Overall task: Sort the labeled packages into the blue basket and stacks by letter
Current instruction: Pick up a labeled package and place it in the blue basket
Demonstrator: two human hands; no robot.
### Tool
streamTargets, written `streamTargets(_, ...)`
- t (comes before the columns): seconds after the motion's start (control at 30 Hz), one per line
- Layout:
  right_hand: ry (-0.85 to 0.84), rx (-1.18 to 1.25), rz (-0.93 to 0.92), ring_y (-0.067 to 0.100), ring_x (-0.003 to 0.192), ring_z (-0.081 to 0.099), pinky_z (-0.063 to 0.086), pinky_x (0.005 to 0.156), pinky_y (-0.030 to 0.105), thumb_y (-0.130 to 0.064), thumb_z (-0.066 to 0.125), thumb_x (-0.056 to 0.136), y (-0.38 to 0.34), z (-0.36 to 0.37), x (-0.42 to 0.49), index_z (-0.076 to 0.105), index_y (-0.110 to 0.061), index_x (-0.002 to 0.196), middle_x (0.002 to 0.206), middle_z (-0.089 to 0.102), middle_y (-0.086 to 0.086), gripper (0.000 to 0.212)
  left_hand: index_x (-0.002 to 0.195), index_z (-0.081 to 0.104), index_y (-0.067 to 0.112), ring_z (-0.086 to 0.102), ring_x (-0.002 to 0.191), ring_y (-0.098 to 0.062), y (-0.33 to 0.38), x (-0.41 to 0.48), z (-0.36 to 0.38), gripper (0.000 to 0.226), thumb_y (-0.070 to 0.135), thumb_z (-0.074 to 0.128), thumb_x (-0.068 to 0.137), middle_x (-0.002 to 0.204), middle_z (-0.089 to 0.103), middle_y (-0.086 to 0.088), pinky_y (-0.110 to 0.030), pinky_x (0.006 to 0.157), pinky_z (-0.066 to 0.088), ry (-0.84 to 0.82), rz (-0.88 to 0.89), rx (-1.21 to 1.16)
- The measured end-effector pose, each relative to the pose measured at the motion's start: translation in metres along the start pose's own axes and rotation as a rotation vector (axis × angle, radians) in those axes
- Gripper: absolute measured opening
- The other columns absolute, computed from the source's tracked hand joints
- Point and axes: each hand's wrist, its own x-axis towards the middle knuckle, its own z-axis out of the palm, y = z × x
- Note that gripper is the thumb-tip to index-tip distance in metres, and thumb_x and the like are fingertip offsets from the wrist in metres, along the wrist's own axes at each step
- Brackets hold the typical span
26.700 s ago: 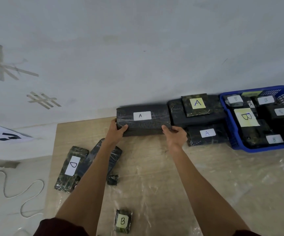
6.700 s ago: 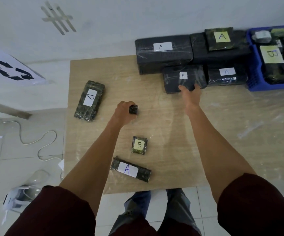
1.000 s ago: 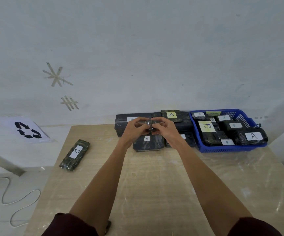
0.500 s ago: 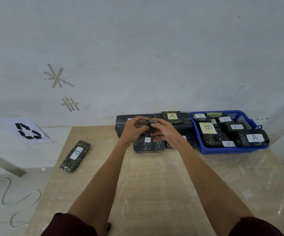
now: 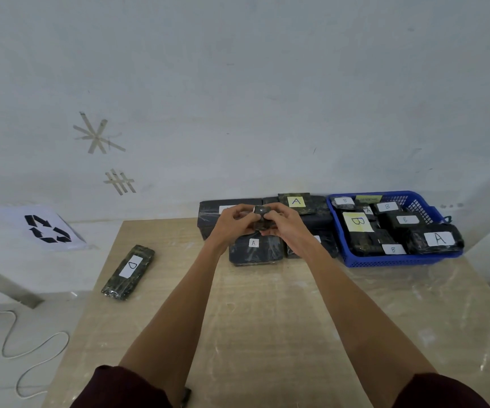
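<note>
A white cable (image 5: 17,343) loops on the floor at far left. A sheet with a recycling sign (image 5: 45,228) lies at the foot of the wall, and two tape marks (image 5: 98,136) stick to the wall above it. On the table (image 5: 267,334), near its left edge, the D package (image 5: 129,270) lies flat and alone, well apart from the rest.

Both bare arms reach forward over the middle of the table. The left hand (image 5: 232,223) and right hand (image 5: 285,228) meet in the air above the A stack (image 5: 207,222). Together they hold a small package (image 5: 261,220), dark and wrapped in glossy film, with the fingers of each hand curled round it from its own side. Its label cannot be read.

The A stack stands against the wall below and behind the hands. It has a large dark box at left and a front box (image 5: 254,251) with a white A label. Another box is partly hidden by the right wrist, and a flat package with a yellow A label (image 5: 296,201) lies on top at the back.

Just beside the stack, at right, sits the basket (image 5: 384,262). It holds several dark packages with B labels, one of them a big yellow B label (image 5: 357,221). At its right front lies a package with a white A label (image 5: 439,239).
</note>
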Motion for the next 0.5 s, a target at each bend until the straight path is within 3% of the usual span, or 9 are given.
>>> streamTargets(0.17,-0.011,-0.055,-0.019,0.024,0.095,0.069,0.06,0.078,0.033,-0.01,0.057,0.101,-0.0047,0.0024,-0.0015,0.066,-0.011,0.112,0.107,0.067,0.018,0.015,0.122,0.064,0.007,0.073,0.1,-0.031,-0.0027,0.0051,-0.0015,0.029,0.012,0.071,0.093,0.105,0.074,-0.019,-0.034,0.086,0.061,0.0,-0.04,-0.001)
streamTargets(0.33,0.0,-0.077,-0.062,0.02,0.088,0.07,0.06,0.074,0.029,-0.007,0.059,0.099,-0.007,0.0032,-0.0014,0.066,-0.006,0.116,0.099,0.068,0.015,0.018,0.12,0.066,0.007,0.073,0.1,-0.034,-0.0035,0.0077,-0.0019,0.028,0.013,0.072,0.092,0.104,0.074,-0.02,-0.04,0.091,0.06,0.015,-0.043,-0.024)
streamTargets(0.5,-0.004,-0.135,-0.053,0.025,0.093,0.071,0.061,0.075,0.03,-0.009,0.057,0.101,-0.0059,0.0048,0.0003,0.063,-0.009,0.12,0.104,0.066,0.018,0.02,0.117,0.067,0.007,0.073,0.097,-0.034,-0.0041,0.0087,-0.004,0.028,0.012,0.074,0.091,0.103,0.074,-0.021,-0.044,0.089,0.061,0.033,-0.038,0.004)
